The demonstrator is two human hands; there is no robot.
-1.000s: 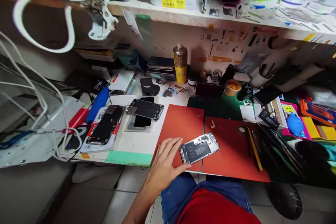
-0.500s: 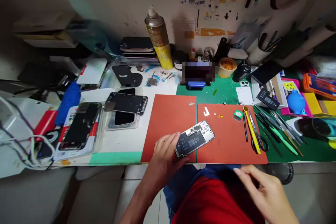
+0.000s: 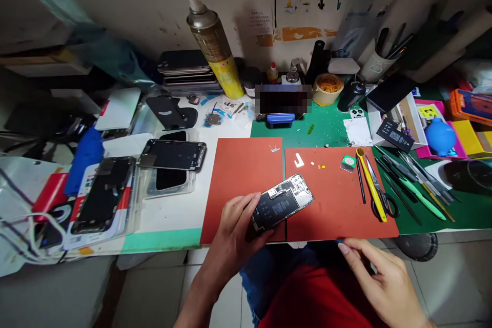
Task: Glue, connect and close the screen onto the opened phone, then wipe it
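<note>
My left hand point(image 3: 238, 220) holds an opened phone body point(image 3: 283, 202) by its lower left end, fingers on one edge and thumb beneath. The phone is tilted above two red-brown mats point(image 3: 246, 164), its black battery and bare circuit parts facing up. Off the front edge of the bench, my right hand point(image 3: 378, 271) has its thumb and forefinger pinched together. Anything between those fingertips is too small to make out. On the right mat lie a white J-shaped piece point(image 3: 299, 160), a small yellow piece point(image 3: 322, 166) and a green-and-silver item point(image 3: 348, 163).
A yellow brush point(image 3: 371, 184), black scissors point(image 3: 388, 205) and several tweezers lie at the right. Phone screens point(image 3: 172, 154) rest at the left. Behind stand a spray can point(image 3: 217, 48), a phone stand point(image 3: 169, 113) and a rubber-band bowl point(image 3: 327, 89).
The view has shifted slightly. My left hand still holds the phone body in nearly the same pose. My right hand remains pinched near the bench edge.
</note>
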